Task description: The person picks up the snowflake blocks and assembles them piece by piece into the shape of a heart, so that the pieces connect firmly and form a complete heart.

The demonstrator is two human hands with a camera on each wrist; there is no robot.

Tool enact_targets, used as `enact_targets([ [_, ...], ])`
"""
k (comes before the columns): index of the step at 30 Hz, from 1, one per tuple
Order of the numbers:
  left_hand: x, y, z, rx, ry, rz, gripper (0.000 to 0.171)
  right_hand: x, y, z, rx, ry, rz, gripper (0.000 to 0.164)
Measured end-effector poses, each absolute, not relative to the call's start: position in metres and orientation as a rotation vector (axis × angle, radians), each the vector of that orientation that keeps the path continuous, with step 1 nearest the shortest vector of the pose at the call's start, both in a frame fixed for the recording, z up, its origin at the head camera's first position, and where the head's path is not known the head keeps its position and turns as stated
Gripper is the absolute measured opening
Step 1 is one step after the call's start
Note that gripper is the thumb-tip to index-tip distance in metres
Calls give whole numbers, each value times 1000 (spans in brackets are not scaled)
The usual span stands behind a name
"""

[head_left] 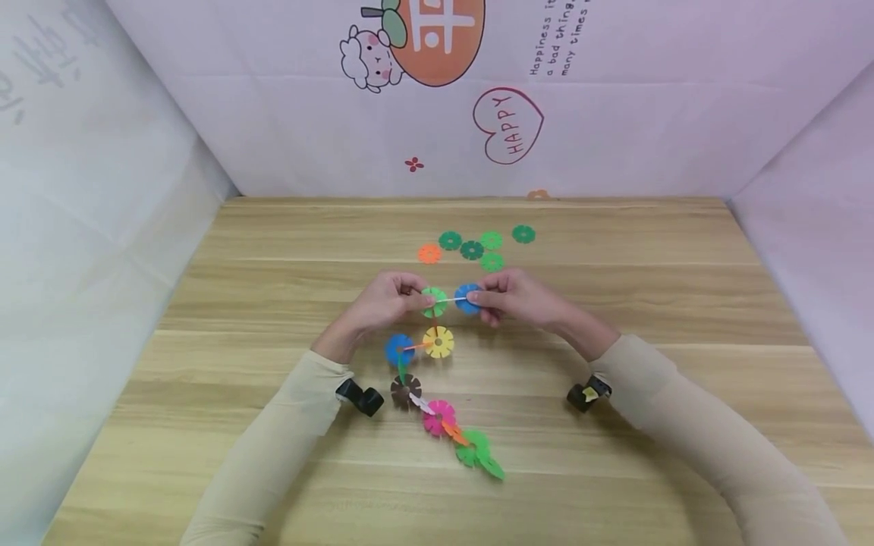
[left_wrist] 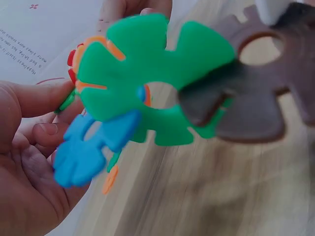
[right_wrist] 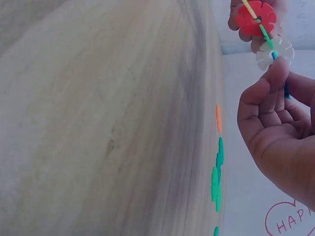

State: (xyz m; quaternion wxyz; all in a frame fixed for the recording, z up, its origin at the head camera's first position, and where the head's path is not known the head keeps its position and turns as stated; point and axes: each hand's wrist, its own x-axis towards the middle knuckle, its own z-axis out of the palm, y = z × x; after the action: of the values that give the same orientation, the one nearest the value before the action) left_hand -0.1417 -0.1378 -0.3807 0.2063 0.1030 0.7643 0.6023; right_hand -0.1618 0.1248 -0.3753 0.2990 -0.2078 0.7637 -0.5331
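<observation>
A chain of notched plastic flower discs hangs between and below the two hands. My left hand [head_left: 391,302] pinches a light green disc [head_left: 438,293] between thumb and fingers. My right hand [head_left: 522,297] pinches a blue disc [head_left: 466,290]. A white disc [right_wrist: 288,53], edge-on in the head view, joins these two. Below the left hand, a red disc [right_wrist: 269,20] leads to a yellow disc [head_left: 447,343], then another blue disc [head_left: 394,351], a dark brown disc [head_left: 404,400], a pink disc [head_left: 437,427] and light green ones at the tail. In the left wrist view, a green disc [left_wrist: 202,44] covers part of the chain.
Several loose discs lie on the wooden table [head_left: 683,265] beyond the hands: an orange disc [head_left: 429,249], dark green ones such as this disc [head_left: 523,229], and light green ones. A printed white cloth [head_left: 614,136] stands behind the table, with plain cloth at both sides.
</observation>
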Motion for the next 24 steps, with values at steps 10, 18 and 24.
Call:
enact_targets([
  [10,-143,-149,-381,269,2132,1694,10,-175,132,-380,-498,2047,-1435,26],
  [18,-141,-156,-380,219,2120,1731,12,-207,154,-388,-533,2374,-1201,24],
  [24,-142,-158,-385,200,2115,1729,12,-226,157,-393,-453,2569,-1016,27],
])
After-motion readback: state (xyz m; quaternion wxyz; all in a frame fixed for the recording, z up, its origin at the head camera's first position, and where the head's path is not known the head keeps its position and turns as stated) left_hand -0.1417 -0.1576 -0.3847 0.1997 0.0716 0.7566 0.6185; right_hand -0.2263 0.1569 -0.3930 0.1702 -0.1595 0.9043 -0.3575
